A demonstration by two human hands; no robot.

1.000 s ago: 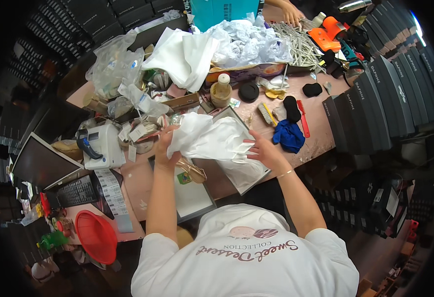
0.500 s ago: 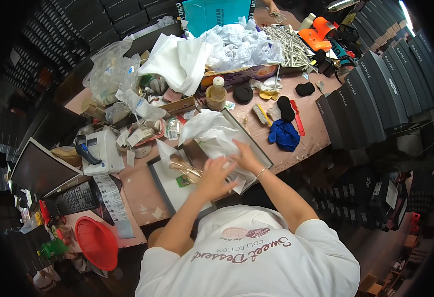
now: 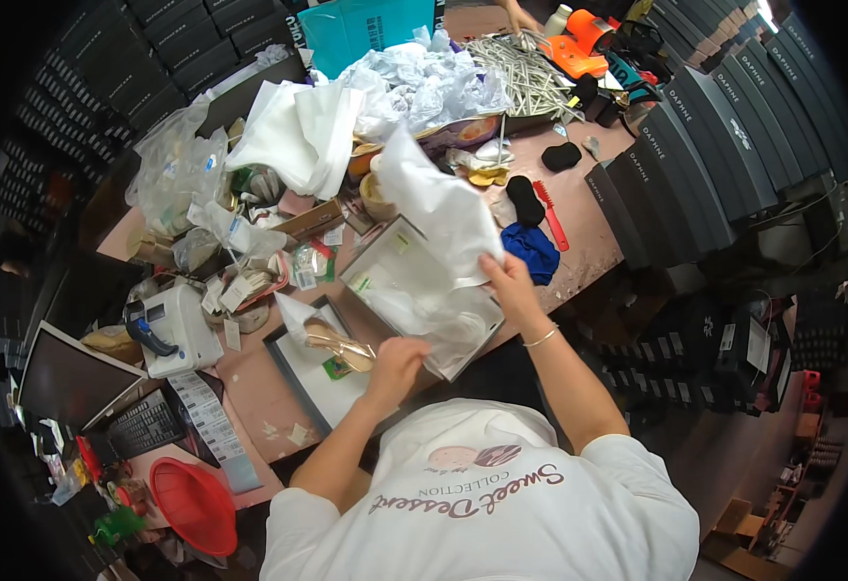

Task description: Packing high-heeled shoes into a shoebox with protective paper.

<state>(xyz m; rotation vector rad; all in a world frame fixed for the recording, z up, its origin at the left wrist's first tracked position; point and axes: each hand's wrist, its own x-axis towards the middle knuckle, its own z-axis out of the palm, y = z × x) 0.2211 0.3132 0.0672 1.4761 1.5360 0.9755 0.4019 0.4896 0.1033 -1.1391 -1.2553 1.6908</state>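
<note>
Pinched in my right hand (image 3: 511, 289) is a large sheet of white tissue paper (image 3: 443, 208), lifted above the far right side of a grey shoe box (image 3: 371, 257). More thin white paper (image 3: 443, 324) lies loosely inside that box. My left hand (image 3: 400, 368) is closed at the box's near left edge, its fingertips by this paper; what they hold, if anything, is hidden. Just left of it, a gold strappy sandal (image 3: 347, 351) rests in a shallow dark grey tray, probably the box lid (image 3: 293, 382), with white paper and a small green packet (image 3: 335, 368).
Crumpled white paper (image 3: 424, 82) fills a carton at the back. A red brush (image 3: 552, 218), blue cloth (image 3: 530, 254) and black pads (image 3: 524, 201) lie right. Left are a label printer (image 3: 177, 329), monitor (image 3: 71, 373) and red basin (image 3: 192, 504). Shoe boxes (image 3: 705, 165) stand stacked right.
My right hand has raised the tissue paper away from the box, showing more of its inside. My left hand has closed and come away from my right hand. The head view has shifted.
</note>
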